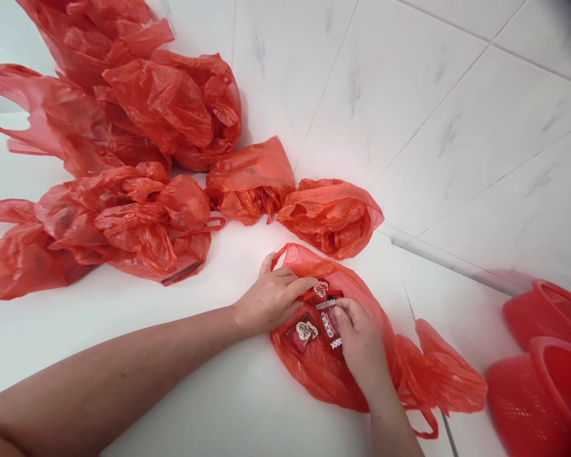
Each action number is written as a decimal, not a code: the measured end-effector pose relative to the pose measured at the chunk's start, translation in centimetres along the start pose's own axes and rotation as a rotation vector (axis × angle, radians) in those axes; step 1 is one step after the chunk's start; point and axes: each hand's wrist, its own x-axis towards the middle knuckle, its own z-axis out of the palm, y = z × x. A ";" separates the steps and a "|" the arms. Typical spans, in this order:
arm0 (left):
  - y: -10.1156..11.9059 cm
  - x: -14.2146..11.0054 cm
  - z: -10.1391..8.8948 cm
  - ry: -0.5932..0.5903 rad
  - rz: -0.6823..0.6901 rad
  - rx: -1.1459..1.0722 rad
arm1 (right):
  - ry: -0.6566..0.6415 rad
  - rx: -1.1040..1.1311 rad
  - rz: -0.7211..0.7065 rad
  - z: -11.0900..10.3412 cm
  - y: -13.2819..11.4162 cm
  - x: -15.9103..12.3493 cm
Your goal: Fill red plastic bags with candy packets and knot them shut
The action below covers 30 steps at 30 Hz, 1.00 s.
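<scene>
An opened red plastic bag (333, 397) lies on the white surface, with several small dark-red packets inside. My left hand (269, 301) is closed on the bag's left rim, its thumb by a handle loop and its fingertips reaching in near the upper packet (320, 289). Between the thumb and fingers of my right hand (361, 333) is the edge of a dark-red packet (328, 324) with white dotted bands. Another packet (303, 332) with pale lettering rests at the left inside the bag. Folds of plastic hide whatever lies deeper.
Bunched red plastic bags (137, 216) crowd the left and back. Two smaller red bags (333, 219) sit just behind the opened one, against the marble-patterned tiled wall (409, 127). Red perforated plastic baskets (528, 400) stand at the right edge.
</scene>
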 end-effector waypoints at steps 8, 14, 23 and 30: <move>0.0 0.0 -0.1 -0.014 -0.007 -0.007 | 0.148 -0.142 0.005 0.0 -0.7 -0.2; -0.2 0.0 0.2 -0.011 -0.013 0.020 | -0.018 -0.212 -0.245 0.3 -1.8 -1.1; -0.2 0.0 0.3 -0.037 -0.034 0.053 | -0.404 -0.364 -0.370 0.3 -2.7 -2.1; -0.3 0.0 0.5 0.007 -0.017 0.059 | -0.398 -0.259 -0.287 0.2 -3.2 -2.2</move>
